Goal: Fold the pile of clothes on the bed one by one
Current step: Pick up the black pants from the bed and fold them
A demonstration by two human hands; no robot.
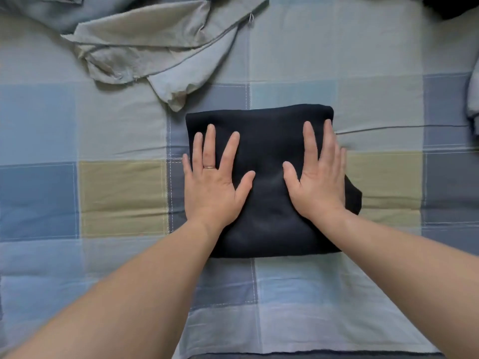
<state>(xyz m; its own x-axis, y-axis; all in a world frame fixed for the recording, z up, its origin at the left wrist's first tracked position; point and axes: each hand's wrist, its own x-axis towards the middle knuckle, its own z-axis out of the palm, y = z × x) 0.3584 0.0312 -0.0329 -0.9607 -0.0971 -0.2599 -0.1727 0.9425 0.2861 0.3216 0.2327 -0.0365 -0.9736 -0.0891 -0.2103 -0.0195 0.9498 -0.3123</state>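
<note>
Two bare forearms reach from the near edge of the bed toward a dark folded garment (264,141), which lies on the checked bed cover (121,198). The left hand (215,177) rests flat on the left half of the garment. The right hand (318,177) rests flat on the right half, its outer fingers at the garment's right edge. Both hands are palm down with fingers straight and spread. Neither grips anything.

Step in hand, as judged: pressing the finished fold flat.
- Keep the palms flat and press evenly, then sweep outward from the centre toward the edges to drive out trapped air.
- Do not curl the fingers, as this would drag the top layer out of line.
- A loose corner (353,195) protrudes at the garment's right side, below the right hand. Tuck it under before moving the garment aside.

Count:
- Hands: two.
- Ring (209,167): one, on the left hand.
- Dark folded garment: one.
- Crumpled grey-green cloth (145,42): one, beyond the garment and to its left, unfolded.
- Dark fabric (451,6): one patch, far beyond and right of the garment, too cropped to identify.
- Pale grey fabric (473,99): one piece, right of the garment at the frame edge.
</note>
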